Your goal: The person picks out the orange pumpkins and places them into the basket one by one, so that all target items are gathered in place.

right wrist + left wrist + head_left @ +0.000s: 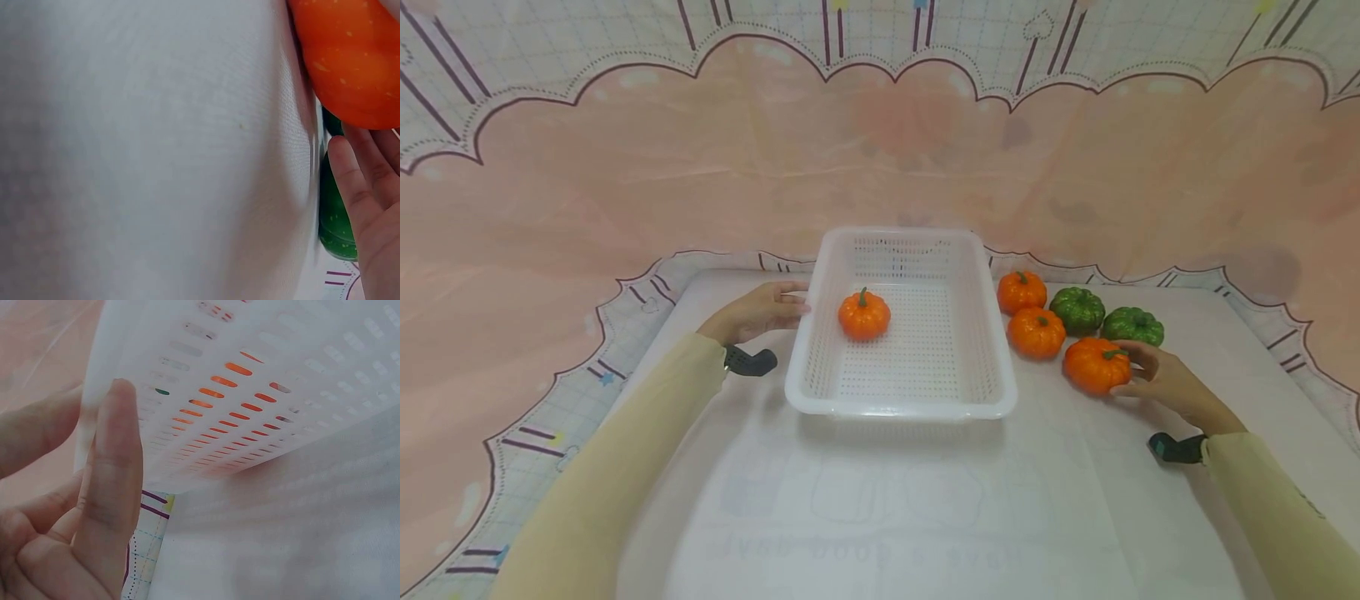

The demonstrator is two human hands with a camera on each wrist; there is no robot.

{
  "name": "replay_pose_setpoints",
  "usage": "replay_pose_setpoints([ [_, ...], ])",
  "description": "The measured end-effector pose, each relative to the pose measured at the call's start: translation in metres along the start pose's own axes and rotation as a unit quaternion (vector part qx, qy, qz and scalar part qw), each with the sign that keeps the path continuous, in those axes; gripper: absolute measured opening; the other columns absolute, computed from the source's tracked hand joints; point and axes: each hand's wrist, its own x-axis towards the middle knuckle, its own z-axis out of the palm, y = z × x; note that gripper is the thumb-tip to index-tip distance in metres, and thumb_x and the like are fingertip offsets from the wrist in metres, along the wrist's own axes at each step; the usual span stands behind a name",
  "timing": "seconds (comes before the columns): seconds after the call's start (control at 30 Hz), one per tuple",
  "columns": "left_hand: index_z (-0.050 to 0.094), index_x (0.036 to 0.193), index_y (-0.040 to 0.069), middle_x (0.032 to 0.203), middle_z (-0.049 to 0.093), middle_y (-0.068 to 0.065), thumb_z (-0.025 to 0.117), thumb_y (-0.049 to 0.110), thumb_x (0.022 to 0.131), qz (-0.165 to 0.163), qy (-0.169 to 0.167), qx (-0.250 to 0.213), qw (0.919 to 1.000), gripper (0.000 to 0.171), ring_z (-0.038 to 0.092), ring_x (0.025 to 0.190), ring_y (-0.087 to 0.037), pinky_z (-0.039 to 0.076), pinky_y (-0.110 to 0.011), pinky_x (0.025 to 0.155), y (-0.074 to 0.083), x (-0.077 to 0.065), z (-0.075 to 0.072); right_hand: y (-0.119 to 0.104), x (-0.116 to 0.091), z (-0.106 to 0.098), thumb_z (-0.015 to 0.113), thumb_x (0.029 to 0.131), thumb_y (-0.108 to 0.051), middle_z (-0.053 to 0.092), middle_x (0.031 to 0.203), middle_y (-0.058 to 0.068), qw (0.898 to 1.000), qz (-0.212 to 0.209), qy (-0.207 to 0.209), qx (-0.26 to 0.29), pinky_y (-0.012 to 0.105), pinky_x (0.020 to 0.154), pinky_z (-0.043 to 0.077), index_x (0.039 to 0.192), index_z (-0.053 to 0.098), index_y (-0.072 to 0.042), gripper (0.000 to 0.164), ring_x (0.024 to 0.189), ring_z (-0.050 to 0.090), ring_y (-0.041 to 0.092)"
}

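A white perforated plastic basket (902, 408) stands in the middle of the table, with one small orange pumpkin (864, 317) inside, toward its left. At its left rim my left hand (762, 312) holds the edge. The left wrist view shows a finger (115, 444) lying against the outer side of the rim, and orange shows through the slots. To the right of the basket my right hand (1161, 383) grips another orange pumpkin (1092, 367) at its right side, thumb in front and fingers behind. In the right wrist view the held pumpkin (350, 62) is partly cut off.
Two more orange pumpkins (1036, 333) sit close to the basket's right wall. Beside them are two green pumpkins (1077, 311), one partly behind the held pumpkin. A white cloth covers the table (880, 508). A patterned curtain (700, 167) hangs behind it.
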Motion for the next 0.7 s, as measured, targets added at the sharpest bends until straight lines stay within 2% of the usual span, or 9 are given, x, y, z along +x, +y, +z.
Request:
replay_pose_setpoints([
  [0.27, 0.023, 0.148, 0.005, 0.143, 0.04, -0.025, 0.055, 0.006, 0.093, 0.003, 0.0, -0.004, 1.0, 0.063, 0.061, 0.097, -0.004, 0.04, -0.045, 0.106, -0.001, 0.0, 0.0, -0.002, -0.002, -0.002, 0.068, 0.086, -0.022, 0.024, 0.146, 0.033, 1.0, -0.006, 0.016, -0.009, 0.061, 0.103, 0.029, 0.142, 0.022, 0.009, 0.078, 0.128, 0.03, 0.053],
  [0.4, 0.022, 0.148, 0.004, 0.143, 0.039, -0.026, 0.055, 0.007, 0.093, 0.004, 0.001, -0.004, 1.0, 0.064, 0.061, 0.097, -0.004, 0.044, -0.04, 0.103, 0.0, 0.001, 0.0, -0.004, -0.003, -0.004, 0.068, 0.086, -0.021, 0.027, 0.145, 0.03, 1.0, -0.013, 0.026, -0.012, 0.061, 0.102, 0.032, 0.142, 0.025, 0.007, 0.076, 0.126, 0.036, 0.048],
  [0.43, 0.022, 0.148, 0.004, 0.143, 0.039, -0.025, 0.056, 0.007, 0.093, 0.003, 0.002, -0.005, 1.0, 0.065, 0.061, 0.097, -0.004, 0.046, -0.038, 0.102, 0.0, 0.001, 0.001, -0.004, -0.004, -0.004, 0.068, 0.086, -0.021, 0.028, 0.144, 0.028, 0.999, -0.017, 0.03, -0.012, 0.062, 0.102, 0.033, 0.141, 0.025, 0.006, 0.075, 0.124, 0.039, 0.045],
  [0.53, 0.021, 0.148, 0.003, 0.143, 0.038, -0.026, 0.056, 0.008, 0.093, 0.005, -0.002, -0.003, 1.0, 0.066, 0.06, 0.098, -0.004, 0.05, -0.032, 0.098, 0.0, 0.001, 0.001, -0.007, -0.005, -0.006, 0.069, 0.085, -0.019, 0.031, 0.141, 0.026, 0.999, -0.027, 0.041, -0.009, 0.066, 0.1, 0.034, 0.14, 0.029, 0.005, 0.072, 0.114, 0.049, 0.015],
  [0.63, 0.021, 0.148, 0.003, 0.142, 0.039, -0.025, 0.055, 0.007, 0.093, 0.003, 0.001, -0.007, 1.0, 0.065, 0.06, 0.096, -0.003, 0.051, -0.029, 0.095, 0.0, 0.001, 0.001, -0.01, -0.006, -0.01, 0.069, 0.085, -0.021, 0.034, 0.139, 0.026, 0.998, -0.027, 0.048, -0.014, 0.067, 0.099, 0.034, 0.14, 0.03, 0.004, 0.072, 0.098, 0.042, -0.01],
  [0.7, 0.021, 0.148, 0.003, 0.142, 0.039, -0.025, 0.054, 0.006, 0.094, 0.003, 0.001, -0.008, 1.0, 0.063, 0.061, 0.095, -0.003, 0.052, -0.029, 0.095, 0.0, 0.0, 0.001, -0.013, -0.005, -0.013, 0.069, 0.085, -0.021, 0.034, 0.14, 0.027, 0.998, -0.025, 0.047, -0.013, 0.067, 0.1, 0.033, 0.14, 0.029, 0.004, 0.072, 0.099, 0.044, -0.008],
])
